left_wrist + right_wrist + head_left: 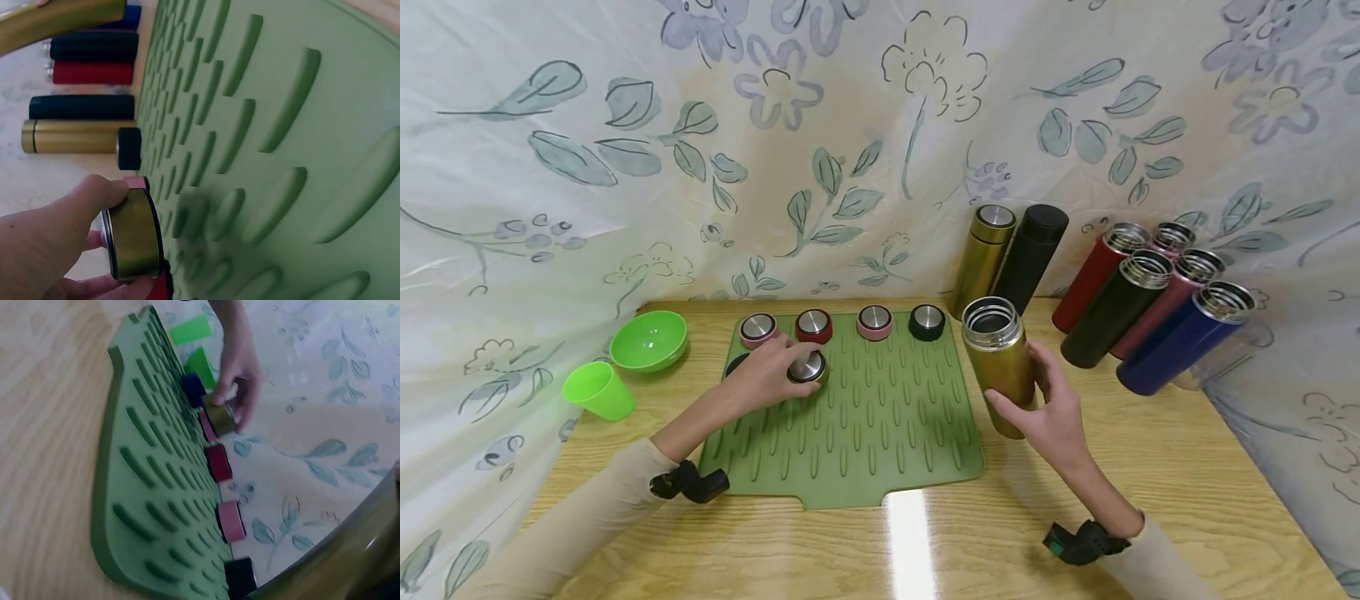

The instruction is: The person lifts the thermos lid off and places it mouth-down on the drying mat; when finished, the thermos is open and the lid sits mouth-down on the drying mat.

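Note:
My left hand [767, 375] pinches a gold bottle lid [807, 368] with a steel top between thumb and fingers. In the left wrist view this lid [134, 234] is seen side-on, and a shadow falls on the green mat [865, 492] beside it. My right hand [1052, 417] grips a gold thermos bottle [1000, 358] just right of the mat. That bottle has no lid, and its steel mouth faces up. Along the mat's back edge sit a pink lid [758, 327], a red lid [814, 325], another pink lid [875, 322] and a black lid [927, 322]. A dark blue lid [193, 387] is mostly hidden by my left hand in the head view.
A capped gold bottle [981, 258] and a black bottle [1033, 254] stand behind the right hand. Farther right are several lidless bottles, among them a red bottle [1093, 279] and a blue bottle [1183, 342]. A green bowl [650, 340] and green cup [601, 392] stand left.

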A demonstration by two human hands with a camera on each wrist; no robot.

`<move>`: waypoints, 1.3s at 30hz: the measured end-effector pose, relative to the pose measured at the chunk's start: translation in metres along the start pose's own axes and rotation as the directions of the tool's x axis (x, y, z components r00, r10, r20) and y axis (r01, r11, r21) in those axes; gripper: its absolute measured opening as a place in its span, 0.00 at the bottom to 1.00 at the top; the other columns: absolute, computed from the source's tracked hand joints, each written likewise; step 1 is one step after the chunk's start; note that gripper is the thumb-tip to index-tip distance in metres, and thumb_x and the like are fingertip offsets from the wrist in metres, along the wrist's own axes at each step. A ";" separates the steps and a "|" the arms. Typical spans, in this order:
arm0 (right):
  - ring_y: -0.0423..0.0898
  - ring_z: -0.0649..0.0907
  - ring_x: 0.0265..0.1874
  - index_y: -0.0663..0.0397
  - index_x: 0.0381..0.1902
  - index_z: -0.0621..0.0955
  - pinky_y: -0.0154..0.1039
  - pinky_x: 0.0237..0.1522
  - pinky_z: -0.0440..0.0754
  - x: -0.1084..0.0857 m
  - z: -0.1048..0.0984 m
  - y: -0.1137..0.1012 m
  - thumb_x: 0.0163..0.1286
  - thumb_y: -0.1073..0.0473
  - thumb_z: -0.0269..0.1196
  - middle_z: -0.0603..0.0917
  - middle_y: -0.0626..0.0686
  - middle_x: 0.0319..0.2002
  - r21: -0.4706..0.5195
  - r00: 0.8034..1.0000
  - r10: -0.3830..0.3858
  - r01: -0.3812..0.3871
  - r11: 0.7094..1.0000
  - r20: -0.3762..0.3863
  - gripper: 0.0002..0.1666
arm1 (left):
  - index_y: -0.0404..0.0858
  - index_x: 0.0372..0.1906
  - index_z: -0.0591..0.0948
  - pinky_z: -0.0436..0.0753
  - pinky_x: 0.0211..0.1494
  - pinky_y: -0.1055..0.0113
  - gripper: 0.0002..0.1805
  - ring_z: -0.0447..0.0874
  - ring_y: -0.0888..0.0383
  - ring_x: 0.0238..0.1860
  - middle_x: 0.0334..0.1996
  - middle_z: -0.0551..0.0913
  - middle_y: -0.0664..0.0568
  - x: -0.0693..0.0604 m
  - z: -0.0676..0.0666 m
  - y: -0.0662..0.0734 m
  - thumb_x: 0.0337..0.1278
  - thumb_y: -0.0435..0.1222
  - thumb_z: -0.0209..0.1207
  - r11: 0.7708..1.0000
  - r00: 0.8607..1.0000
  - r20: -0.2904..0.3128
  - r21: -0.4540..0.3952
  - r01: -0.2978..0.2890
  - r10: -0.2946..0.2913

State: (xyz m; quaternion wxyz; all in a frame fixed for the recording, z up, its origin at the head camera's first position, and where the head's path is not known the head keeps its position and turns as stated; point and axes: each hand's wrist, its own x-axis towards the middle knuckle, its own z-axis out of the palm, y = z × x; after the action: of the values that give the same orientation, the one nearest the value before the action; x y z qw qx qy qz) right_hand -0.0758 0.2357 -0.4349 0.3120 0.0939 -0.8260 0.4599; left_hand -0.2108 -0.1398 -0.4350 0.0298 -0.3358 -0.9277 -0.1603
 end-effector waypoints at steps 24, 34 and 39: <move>0.27 0.74 0.48 0.43 0.66 0.71 0.18 0.47 0.73 0.016 -0.050 0.049 0.55 0.61 0.73 0.72 0.29 0.50 -0.100 0.919 0.201 -0.248 0.964 -0.338 0.41 | 0.38 0.59 0.77 0.79 0.36 0.65 0.31 0.78 0.53 0.39 0.44 0.79 0.41 0.002 0.014 -0.011 0.50 0.45 0.70 0.998 0.999 0.030 -0.057 -0.015 0.017; 0.30 0.74 0.42 0.44 0.66 0.69 0.20 0.44 0.73 0.016 -0.065 0.061 0.56 0.59 0.72 0.72 0.33 0.44 -0.046 0.869 0.300 -0.344 0.938 -0.393 0.40 | 0.38 0.61 0.77 0.80 0.39 0.62 0.32 0.78 0.51 0.42 0.47 0.79 0.40 0.003 0.011 -0.010 0.50 0.45 0.70 0.999 0.999 0.037 -0.046 0.008 -0.006; 0.31 0.73 0.42 0.44 0.66 0.67 0.22 0.43 0.71 0.016 -0.070 0.066 0.56 0.57 0.72 0.70 0.34 0.44 -0.051 0.859 0.319 -0.368 0.928 -0.401 0.41 | 0.38 0.61 0.76 0.80 0.39 0.62 0.32 0.78 0.50 0.43 0.48 0.79 0.39 0.003 0.011 -0.010 0.51 0.45 0.69 0.999 0.998 0.056 -0.053 0.012 -0.009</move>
State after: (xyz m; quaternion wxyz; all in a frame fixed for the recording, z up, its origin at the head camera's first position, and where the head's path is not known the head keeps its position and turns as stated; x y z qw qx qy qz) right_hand -0.0876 0.3322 -0.4441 0.3866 -0.1673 -0.7788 0.4647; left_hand -0.2185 -0.1417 -0.4473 -0.0058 -0.3359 -0.9253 -0.1759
